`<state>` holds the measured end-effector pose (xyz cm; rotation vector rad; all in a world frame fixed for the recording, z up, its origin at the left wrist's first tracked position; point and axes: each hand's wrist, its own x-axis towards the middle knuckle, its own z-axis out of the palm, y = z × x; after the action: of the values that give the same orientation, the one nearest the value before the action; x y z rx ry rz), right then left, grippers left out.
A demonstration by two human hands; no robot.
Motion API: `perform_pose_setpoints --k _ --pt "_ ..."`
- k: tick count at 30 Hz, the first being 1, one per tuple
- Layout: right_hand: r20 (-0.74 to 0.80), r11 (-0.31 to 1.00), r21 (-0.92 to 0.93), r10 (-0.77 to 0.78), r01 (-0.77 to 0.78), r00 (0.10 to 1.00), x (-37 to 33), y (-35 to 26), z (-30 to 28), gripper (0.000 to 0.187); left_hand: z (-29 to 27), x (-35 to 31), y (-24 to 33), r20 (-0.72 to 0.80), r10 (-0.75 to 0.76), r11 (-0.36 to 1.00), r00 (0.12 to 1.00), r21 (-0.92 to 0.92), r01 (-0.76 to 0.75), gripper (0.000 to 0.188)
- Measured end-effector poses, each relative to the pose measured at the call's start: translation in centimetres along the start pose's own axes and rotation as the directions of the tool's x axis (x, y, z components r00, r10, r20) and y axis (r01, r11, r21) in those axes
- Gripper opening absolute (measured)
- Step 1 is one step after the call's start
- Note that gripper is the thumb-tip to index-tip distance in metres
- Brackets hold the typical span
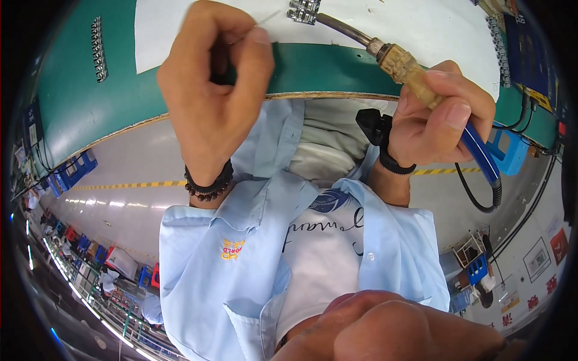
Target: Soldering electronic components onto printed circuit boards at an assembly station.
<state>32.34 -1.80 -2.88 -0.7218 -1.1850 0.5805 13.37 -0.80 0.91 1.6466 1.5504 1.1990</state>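
Observation:
My left hand (214, 102) is closed in a pinch on a thin, pale strand of solder wire (270, 18). The wire's free end points toward a small cluster of shiny metal parts (304, 11), with a gap between them. In my right hand (448, 120) is a soldering iron (398, 63), its yellowed collar and blue handle gripped between thumb and fingers. The iron slants up to the left, and its dark tip is right at the cluster's edge; whether they touch I cannot tell. A white sheet (174, 36) lies beneath the cluster.
The green tabletop (66, 114) ends in a bare board edge close to me. A row of metal parts (99, 49) lies at the left, another row (498, 51) at the right. A dark box (533, 54) stands far right. The iron's black cord (481, 207) loops below the table edge.

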Motion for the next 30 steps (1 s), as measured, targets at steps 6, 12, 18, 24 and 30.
perform_pose_setpoints --k 6,12,18,24,30 --pt "0.065 1.0 -0.028 0.015 -0.013 0.998 0.1 0.1 -0.1 0.025 0.5 0.4 0.1 0.189 0.192 0.916 0.963 0.319 -0.245 0.007" --pt "0.103 0.999 -0.035 0.034 -0.031 0.994 0.1 -0.1 0.0 0.025 0.6 0.4 -0.2 0.148 0.204 0.94 0.968 0.248 -0.236 0.007" --pt "0.09 0.999 -0.045 -0.005 0.009 0.996 0.3 -0.1 -0.2 0.028 0.4 0.6 0.2 0.055 -0.111 0.99 0.992 -0.076 0.115 0.008" --pt "-0.07 0.996 -0.053 -0.072 0.068 0.995 -1.2 1.4 -0.1 0.03 0.7 0.9 0.8 0.121 -0.276 0.961 0.954 0.024 0.275 0.007" --pt "-0.052 0.996 -0.023 -0.082 0.08 0.995 -0.3 1.4 -0.6 0.029 1.1 3.7 2.6 0.246 -0.451 0.891 0.858 0.179 0.418 0.005"
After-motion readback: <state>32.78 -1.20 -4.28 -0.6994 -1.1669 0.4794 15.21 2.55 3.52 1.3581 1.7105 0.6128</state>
